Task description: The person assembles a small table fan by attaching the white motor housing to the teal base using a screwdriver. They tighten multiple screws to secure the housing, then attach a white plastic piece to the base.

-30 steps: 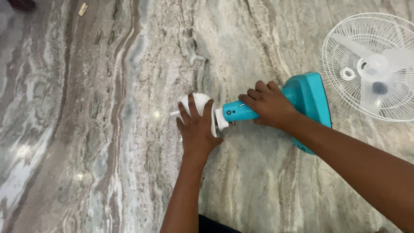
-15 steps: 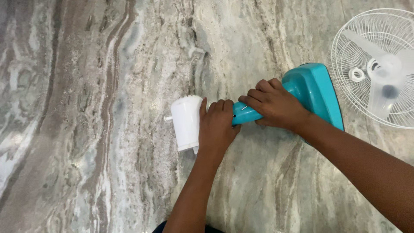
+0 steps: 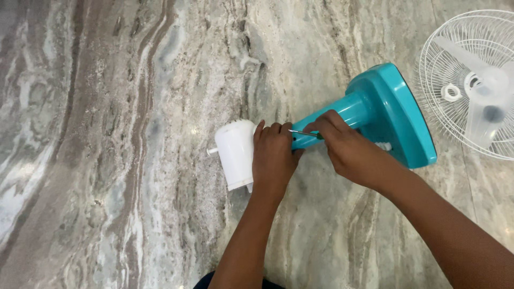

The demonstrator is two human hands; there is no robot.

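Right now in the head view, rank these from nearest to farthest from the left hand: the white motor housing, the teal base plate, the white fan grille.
1. White motor housing: touching the left hand, just to its left.
2. Teal base plate: to the right, at the far end of the teal pole.
3. White fan grille: farthest, at the right edge on the marble floor.

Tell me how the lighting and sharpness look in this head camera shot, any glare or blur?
Head view: soft, even light; a small glare spot on the marble floor beside the white motor housing; faint shadows under both arms; the translucent fan blades look hazy behind the grille; hands reasonably sharp.
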